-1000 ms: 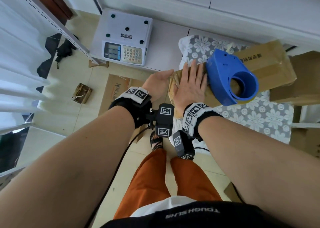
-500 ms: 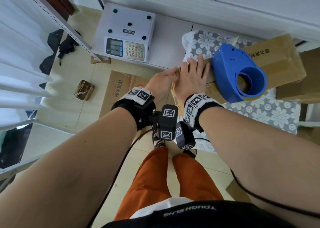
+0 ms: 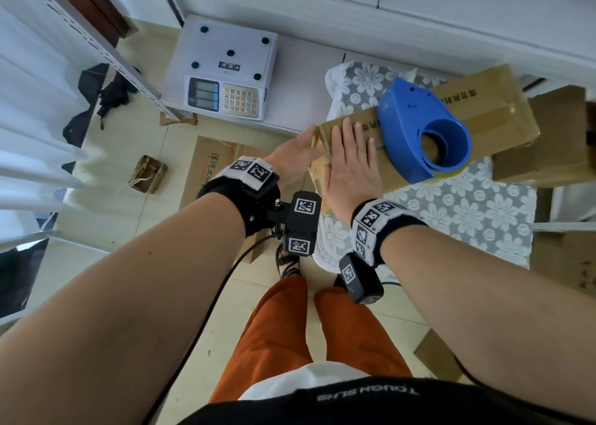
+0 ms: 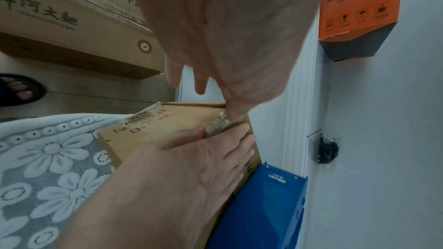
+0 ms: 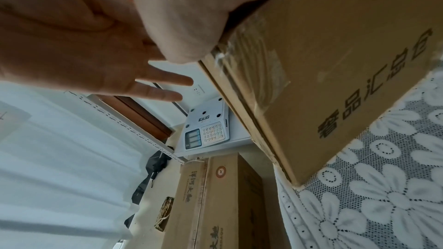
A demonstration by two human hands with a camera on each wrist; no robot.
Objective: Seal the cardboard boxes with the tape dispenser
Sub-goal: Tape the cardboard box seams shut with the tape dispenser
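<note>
A long brown cardboard box (image 3: 490, 108) lies on a table covered by a lace flower cloth (image 3: 451, 211). A blue tape dispenser (image 3: 419, 127) rests on top of the box. My right hand (image 3: 351, 160) lies flat, fingers straight, on the box's left end. My left hand (image 3: 296, 153) presses with straight fingers against that end face, where clear tape (image 4: 218, 124) is wrinkled over the edge. In the right wrist view the tape (image 5: 254, 60) runs down the box's end (image 5: 335, 63).
A white electronic scale (image 3: 222, 72) stands on a low white shelf to the left. Flattened printed cartons (image 3: 209, 163) lie on the floor below. More brown boxes (image 3: 554, 137) sit at the table's right. An orange box (image 4: 359, 7) appears in the left wrist view.
Both hands have stayed on the box's left end, the right hand sliding slightly toward me. The head camera has shifted a little.
</note>
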